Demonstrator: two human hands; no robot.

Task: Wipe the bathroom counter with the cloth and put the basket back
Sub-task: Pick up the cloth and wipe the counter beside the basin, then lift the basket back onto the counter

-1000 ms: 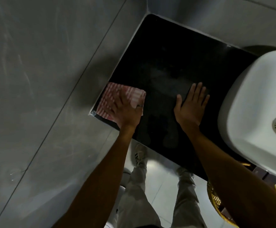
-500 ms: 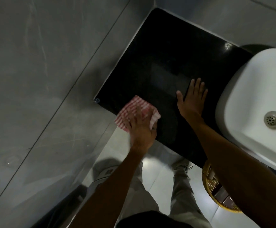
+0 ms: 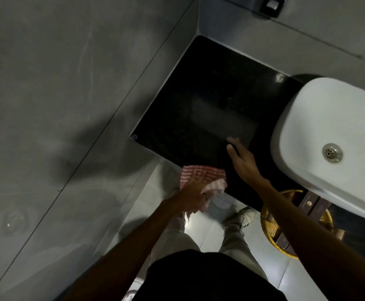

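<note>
The black counter [image 3: 199, 101] fills the corner between two grey walls. My left hand [image 3: 191, 197] holds the red-and-white checked cloth [image 3: 201, 173] bunched at the counter's front edge, partly hanging over the floor. My right hand [image 3: 242, 161] hovers over the counter's front right part, turned edge-on, fingers together and blurred, holding nothing. A yellow woven basket [image 3: 270, 229] sits low under the counter's front, partly hidden by my right forearm; dark items lie inside it.
A white basin [image 3: 320, 131] with a metal drain [image 3: 331, 152] stands on the right of the counter. Grey tiled walls [image 3: 68, 105] close in the left and back. My legs and shoes [image 3: 242, 217] stand on the light floor below.
My left hand swept the cloth from the counter's left corner along the front and off its edge. My right hand lifted from lying flat and drew back towards the front.
</note>
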